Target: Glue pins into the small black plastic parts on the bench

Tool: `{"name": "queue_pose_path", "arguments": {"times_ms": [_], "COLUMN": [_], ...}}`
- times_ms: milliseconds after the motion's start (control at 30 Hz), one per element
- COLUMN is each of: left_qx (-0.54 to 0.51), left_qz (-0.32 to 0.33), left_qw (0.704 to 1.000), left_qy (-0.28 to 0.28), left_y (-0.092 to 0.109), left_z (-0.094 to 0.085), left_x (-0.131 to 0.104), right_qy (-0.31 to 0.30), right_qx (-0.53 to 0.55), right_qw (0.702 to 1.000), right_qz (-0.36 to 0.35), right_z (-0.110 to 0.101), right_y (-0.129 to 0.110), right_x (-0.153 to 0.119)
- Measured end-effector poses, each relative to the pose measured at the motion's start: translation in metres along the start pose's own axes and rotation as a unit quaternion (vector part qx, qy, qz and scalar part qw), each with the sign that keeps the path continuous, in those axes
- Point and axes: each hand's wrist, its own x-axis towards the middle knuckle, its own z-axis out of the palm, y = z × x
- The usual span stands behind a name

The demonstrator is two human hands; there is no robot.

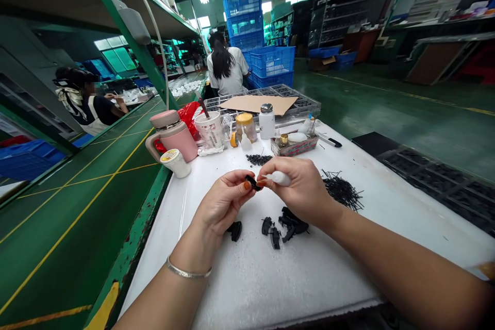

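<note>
Over the white table (pixel 232 289), my left hand (pixel 224 198) pinches a small black part (pixel 253 182) between thumb and fingers. My right hand (pixel 299 185) is closed on a small white squeeze bottle (pixel 281 178), its tip close to the black part. The fingertips of both hands nearly meet there. Below my hands lie several black parts (pixel 290 224), and one more black part (pixel 235 230) rests beside my left wrist. A pile of thin black rods (pixel 342 191) is right of my right hand. Tiny black pieces (pixel 258 159) are heaped behind my hands.
A pink thermos (pixel 180 139), a lidded cup (pixel 175 163), a patterned cup (pixel 210 129), a yellow-lidded jar (pixel 246 126) and a small box of bottles (pixel 296 145) stand behind. A green conveyor (pixel 88 180) runs along the left. Two people sit farther off.
</note>
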Motion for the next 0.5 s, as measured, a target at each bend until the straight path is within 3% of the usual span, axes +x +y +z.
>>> {"name": "queue_pose_path", "arguments": {"times_ms": [233, 500], "left_qx": [0.01, 0.032], "left_qz": [0.021, 0.031], "left_qw": [1.0, 0.999], "left_qy": [0.004, 0.014], "left_y": [-0.0018, -0.0019], "left_z": [-0.0004, 0.0028], "left_x": [0.0003, -0.001], "right_qy": [-0.007, 0.014], "right_qx": [-0.095, -0.086], "right_qw": [0.99, 0.983], "right_qz": [-0.105, -0.163], "right_z": [-0.0019, 0.0024], "right_y": [0.0008, 0.009], "right_x": [0.0021, 0.0027]}}
